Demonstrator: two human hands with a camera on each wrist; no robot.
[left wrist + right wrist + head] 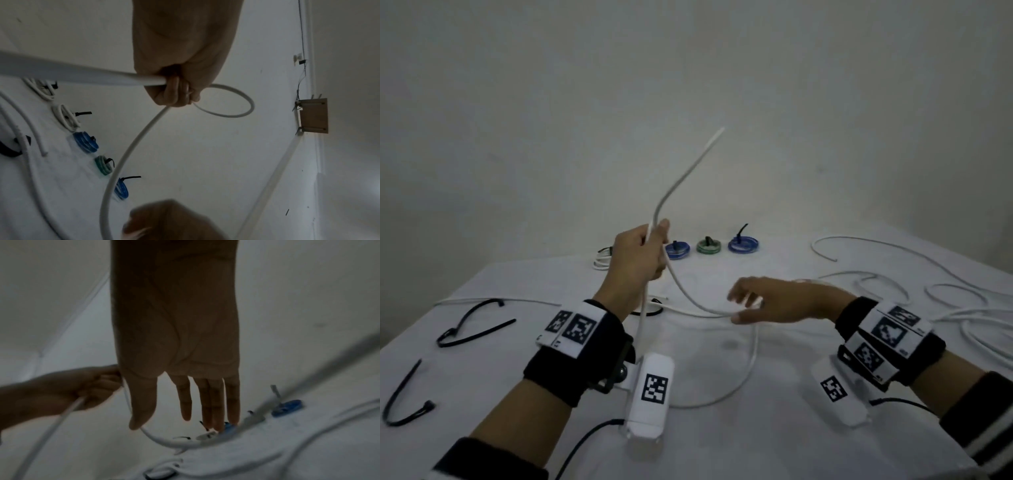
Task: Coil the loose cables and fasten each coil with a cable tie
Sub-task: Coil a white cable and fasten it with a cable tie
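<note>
My left hand (654, 255) is raised above the table and grips a white cable (681, 185), whose free end sticks up and to the right. In the left wrist view the curled fingers (176, 95) hold it beside a small loop (230, 101). From there the cable sags across to my right hand (739, 306), then loops down over the cloth (743, 380). The right hand's fingers (207, 402) are straight and spread, with the cable (160, 440) resting against the thumb. Loose black cable ties (472, 325) (404, 401) lie at the left.
Tied coils stand in a row at the back: blue (677, 250), green (709, 246), blue (743, 244), and a white one (602, 262) left of them. More loose white cables (893, 274) sprawl over the right side of the white-clothed table (774, 452).
</note>
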